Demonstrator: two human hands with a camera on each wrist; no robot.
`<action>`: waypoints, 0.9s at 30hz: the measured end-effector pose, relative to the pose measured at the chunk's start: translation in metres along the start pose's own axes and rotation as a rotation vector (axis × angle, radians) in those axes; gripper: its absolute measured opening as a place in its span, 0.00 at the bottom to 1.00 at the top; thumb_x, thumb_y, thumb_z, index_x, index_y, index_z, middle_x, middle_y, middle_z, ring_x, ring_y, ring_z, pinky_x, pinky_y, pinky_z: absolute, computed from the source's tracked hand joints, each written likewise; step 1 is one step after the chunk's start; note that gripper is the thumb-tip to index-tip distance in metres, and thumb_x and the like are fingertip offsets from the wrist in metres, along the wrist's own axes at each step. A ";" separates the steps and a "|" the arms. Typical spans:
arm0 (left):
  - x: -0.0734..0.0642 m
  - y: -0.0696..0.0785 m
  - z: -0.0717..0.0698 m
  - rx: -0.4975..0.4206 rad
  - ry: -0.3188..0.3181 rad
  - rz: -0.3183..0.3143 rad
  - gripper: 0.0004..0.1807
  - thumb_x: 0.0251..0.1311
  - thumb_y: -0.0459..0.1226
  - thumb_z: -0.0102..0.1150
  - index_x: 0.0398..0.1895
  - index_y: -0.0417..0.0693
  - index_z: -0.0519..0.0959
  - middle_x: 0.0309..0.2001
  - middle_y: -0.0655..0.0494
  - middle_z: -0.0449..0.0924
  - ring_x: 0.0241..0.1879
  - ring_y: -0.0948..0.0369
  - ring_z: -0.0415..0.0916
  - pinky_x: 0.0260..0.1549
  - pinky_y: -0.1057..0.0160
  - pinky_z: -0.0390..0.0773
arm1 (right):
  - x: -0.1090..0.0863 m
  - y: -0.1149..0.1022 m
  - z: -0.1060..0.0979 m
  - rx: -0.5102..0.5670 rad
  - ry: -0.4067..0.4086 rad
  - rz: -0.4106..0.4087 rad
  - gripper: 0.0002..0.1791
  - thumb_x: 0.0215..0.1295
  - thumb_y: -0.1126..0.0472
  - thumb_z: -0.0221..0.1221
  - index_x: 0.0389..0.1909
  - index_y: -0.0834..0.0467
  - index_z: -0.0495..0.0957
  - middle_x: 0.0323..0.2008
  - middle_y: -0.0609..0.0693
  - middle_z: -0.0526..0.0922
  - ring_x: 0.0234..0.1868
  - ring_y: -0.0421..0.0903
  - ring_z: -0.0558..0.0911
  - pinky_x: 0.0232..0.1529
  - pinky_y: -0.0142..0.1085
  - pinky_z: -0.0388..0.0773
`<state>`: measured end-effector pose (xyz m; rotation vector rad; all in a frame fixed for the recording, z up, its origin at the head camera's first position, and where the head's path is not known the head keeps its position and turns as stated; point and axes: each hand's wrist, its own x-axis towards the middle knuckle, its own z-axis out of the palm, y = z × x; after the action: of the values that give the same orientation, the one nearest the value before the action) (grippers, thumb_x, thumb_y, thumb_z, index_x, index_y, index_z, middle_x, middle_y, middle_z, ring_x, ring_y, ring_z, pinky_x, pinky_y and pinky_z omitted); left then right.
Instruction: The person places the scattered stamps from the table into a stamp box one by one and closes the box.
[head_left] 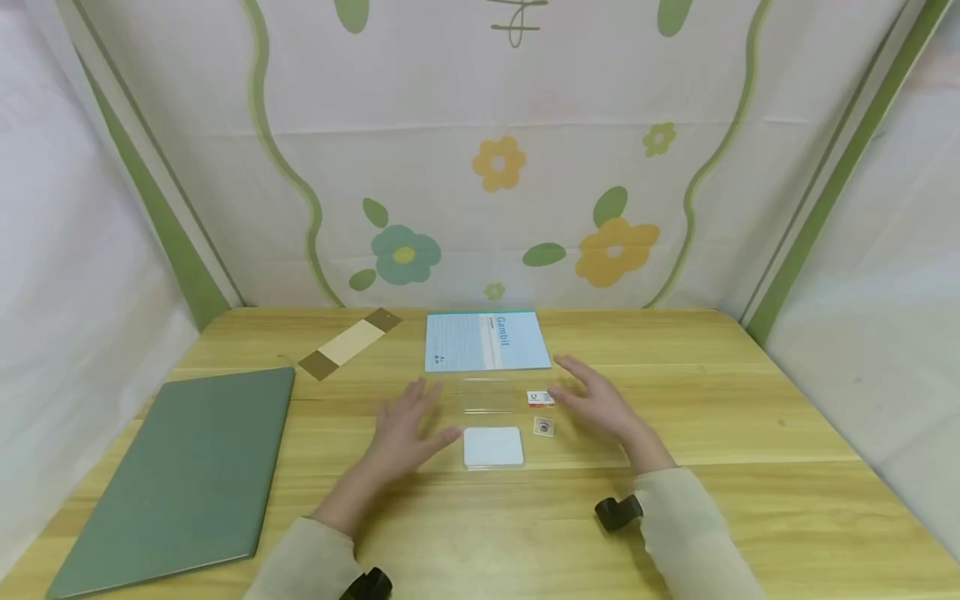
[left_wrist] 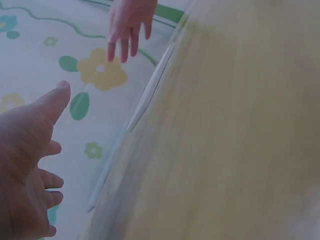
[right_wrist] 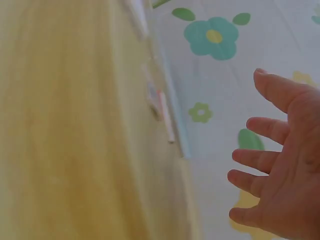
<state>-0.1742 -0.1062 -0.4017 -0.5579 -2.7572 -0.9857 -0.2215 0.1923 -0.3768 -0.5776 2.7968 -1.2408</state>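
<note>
Both hands hover over the wooden table with fingers spread and hold nothing. The left hand [head_left: 401, 437] is just left of a white rounded card [head_left: 492, 447], its thumb near the card's edge. Behind that card lies a clear plastic piece [head_left: 487, 396]. On the other side the right hand [head_left: 600, 404] is beside a small red-and-white packet [head_left: 540, 399], its fingertips overlapping the packet's edge in the head view. A small square sticker-like piece [head_left: 543, 427] lies in front of the packet. Both wrist views show the hands held clear of the tabletop.
A pale blue "Gambit" notebook [head_left: 487, 342] lies at the back middle. Left of it is a brown-and-cream strip [head_left: 351, 343], and a large green folder [head_left: 180, 475] covers the left side. A flowered curtain [head_left: 450, 100] hangs behind the table [head_left: 750, 500].
</note>
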 end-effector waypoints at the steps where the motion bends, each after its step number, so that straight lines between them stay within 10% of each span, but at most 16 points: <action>1: 0.000 -0.001 0.003 -0.022 -0.002 0.001 0.41 0.49 0.59 0.50 0.62 0.45 0.58 0.63 0.42 0.48 0.62 0.48 0.41 0.51 0.38 0.32 | 0.001 0.003 0.002 0.008 -0.002 0.019 0.35 0.57 0.44 0.52 0.62 0.56 0.57 0.63 0.57 0.53 0.62 0.56 0.50 0.56 0.53 0.47; 12: -0.005 -0.003 0.021 -0.143 -0.054 0.001 0.42 0.41 0.62 0.55 0.60 0.52 0.63 0.62 0.44 0.54 0.62 0.50 0.44 0.52 0.40 0.29 | 0.007 0.023 0.021 0.073 -0.002 0.072 0.31 0.54 0.48 0.56 0.57 0.58 0.65 0.61 0.59 0.56 0.61 0.58 0.53 0.57 0.52 0.46; 27: -0.010 -0.003 0.032 0.065 -0.057 0.053 0.38 0.41 0.62 0.55 0.56 0.54 0.69 0.60 0.42 0.57 0.61 0.47 0.47 0.52 0.38 0.34 | 0.009 0.038 0.036 -0.120 0.132 0.017 0.19 0.54 0.54 0.58 0.46 0.56 0.75 0.56 0.58 0.65 0.57 0.57 0.60 0.54 0.57 0.32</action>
<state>-0.1668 -0.0907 -0.4302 -0.6541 -2.7968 -0.8791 -0.2356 0.1868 -0.4279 -0.4926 2.9951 -1.1548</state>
